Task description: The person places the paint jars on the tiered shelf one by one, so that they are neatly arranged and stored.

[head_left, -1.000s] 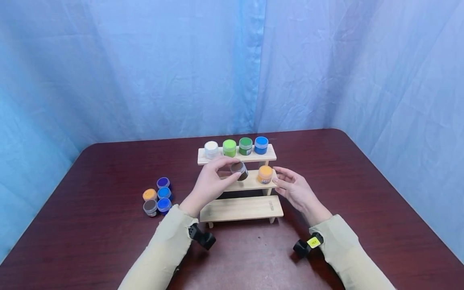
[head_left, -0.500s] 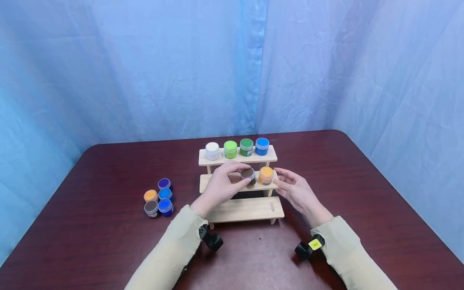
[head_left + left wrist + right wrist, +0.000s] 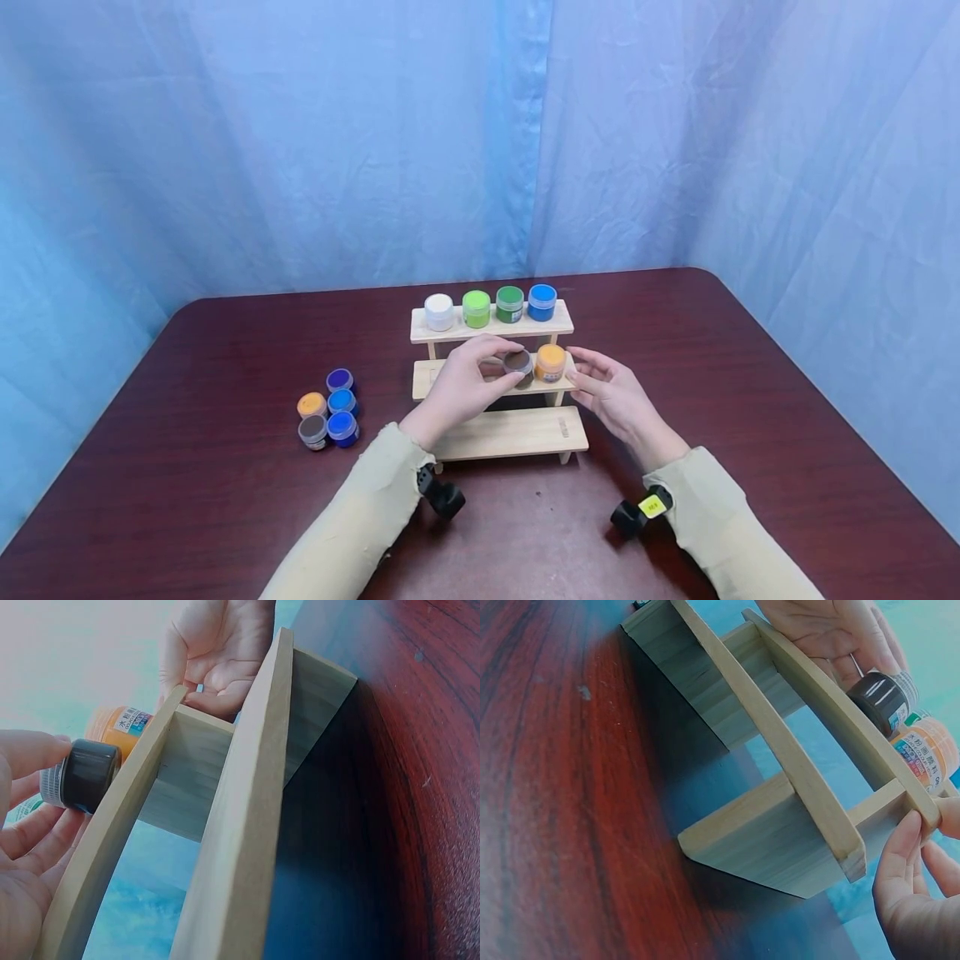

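My left hand (image 3: 467,383) pinches a dark brown paint jar (image 3: 517,363) between thumb and fingers, at the middle tier of a three-step wooden display stand (image 3: 498,433). In the left wrist view this jar (image 3: 90,776) is right at the shelf's edge, close beside the orange paint jar (image 3: 116,729). That orange jar (image 3: 551,362) sits at the right end of the middle tier. My right hand (image 3: 611,393) holds the same tier's right end; in the right wrist view its thumb and fingers (image 3: 901,851) pinch the shelf corner.
White (image 3: 438,312), light green (image 3: 476,309), dark green (image 3: 510,305) and blue (image 3: 542,303) jars line the top tier. Left of the stand, several more jars, including another brown one (image 3: 313,432), cluster on the dark red table (image 3: 225,500). A blue curtain (image 3: 375,150) hangs behind.
My left hand has moved the brown jar right and lower, from tilted above the middle tier to beside the orange jar. The right hand stays at the shelf end.
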Motion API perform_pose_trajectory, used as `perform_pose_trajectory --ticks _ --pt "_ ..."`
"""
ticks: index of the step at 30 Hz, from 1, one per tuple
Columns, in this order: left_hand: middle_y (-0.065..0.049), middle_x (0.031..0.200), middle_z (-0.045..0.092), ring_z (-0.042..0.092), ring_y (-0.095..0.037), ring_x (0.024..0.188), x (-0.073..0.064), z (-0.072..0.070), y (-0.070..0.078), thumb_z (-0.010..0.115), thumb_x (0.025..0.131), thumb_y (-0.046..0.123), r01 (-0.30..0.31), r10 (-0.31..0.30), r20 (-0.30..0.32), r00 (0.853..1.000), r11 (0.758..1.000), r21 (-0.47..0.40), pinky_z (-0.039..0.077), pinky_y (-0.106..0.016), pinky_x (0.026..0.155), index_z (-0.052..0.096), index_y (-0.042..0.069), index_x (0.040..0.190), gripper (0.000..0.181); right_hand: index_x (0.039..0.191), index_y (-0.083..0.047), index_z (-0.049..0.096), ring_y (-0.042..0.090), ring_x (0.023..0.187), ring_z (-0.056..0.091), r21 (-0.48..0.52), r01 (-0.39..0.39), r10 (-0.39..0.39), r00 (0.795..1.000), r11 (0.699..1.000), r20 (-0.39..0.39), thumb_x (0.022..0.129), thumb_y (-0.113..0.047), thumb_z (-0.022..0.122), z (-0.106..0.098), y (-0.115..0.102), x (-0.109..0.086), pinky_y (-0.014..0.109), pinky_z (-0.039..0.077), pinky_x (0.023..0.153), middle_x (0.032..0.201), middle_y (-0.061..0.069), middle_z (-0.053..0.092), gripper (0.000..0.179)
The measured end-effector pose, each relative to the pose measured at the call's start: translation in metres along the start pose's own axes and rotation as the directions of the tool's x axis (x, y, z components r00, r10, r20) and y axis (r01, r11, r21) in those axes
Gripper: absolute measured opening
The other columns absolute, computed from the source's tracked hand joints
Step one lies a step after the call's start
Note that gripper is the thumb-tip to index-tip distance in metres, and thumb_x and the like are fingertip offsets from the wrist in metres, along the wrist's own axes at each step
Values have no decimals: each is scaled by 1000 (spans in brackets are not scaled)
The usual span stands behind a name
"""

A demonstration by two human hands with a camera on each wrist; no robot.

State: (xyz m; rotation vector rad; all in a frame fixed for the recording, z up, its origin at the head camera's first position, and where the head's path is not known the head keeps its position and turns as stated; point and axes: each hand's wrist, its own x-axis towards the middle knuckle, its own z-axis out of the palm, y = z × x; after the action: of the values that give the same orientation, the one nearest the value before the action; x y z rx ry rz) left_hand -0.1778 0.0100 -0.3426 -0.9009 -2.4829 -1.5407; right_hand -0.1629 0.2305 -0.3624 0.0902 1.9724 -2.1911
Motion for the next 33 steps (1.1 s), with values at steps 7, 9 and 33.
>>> perform_pose_trajectory --ticks 7,9,33 --pt "-8 110 62 63 -17 95 1 0 0 68 83 8 15 -15 -2 1000 1000 10 54 -19 81 64 5 113 31 143 3 26 -1 77 54 -13 7 -7 1000 1000 3 93 0 47 1 0 -1 13 51 70 87 -10 52 54" --pt "-8 110 62 63 -17 94 1 -1 0 68 83 8 13 -13 -6 1000 1000 15 54 -19 81 64 5 113 31 143 3 26 -1 77 54 -18 6 -6 1000 1000 3 94 -1 47 1 0 -1 13 51 70 87 -10 52 54" --pt "-5 108 63 61 -14 95 1 -4 2 69 83 13 37 -39 31 999 997 66 54 -21 83 64 8 112 30 144 2 25 0 80 56 4 1 -1 1000 1000 8 94 -3 49 1 0 -2 14 51 74 89 -9 52 55"
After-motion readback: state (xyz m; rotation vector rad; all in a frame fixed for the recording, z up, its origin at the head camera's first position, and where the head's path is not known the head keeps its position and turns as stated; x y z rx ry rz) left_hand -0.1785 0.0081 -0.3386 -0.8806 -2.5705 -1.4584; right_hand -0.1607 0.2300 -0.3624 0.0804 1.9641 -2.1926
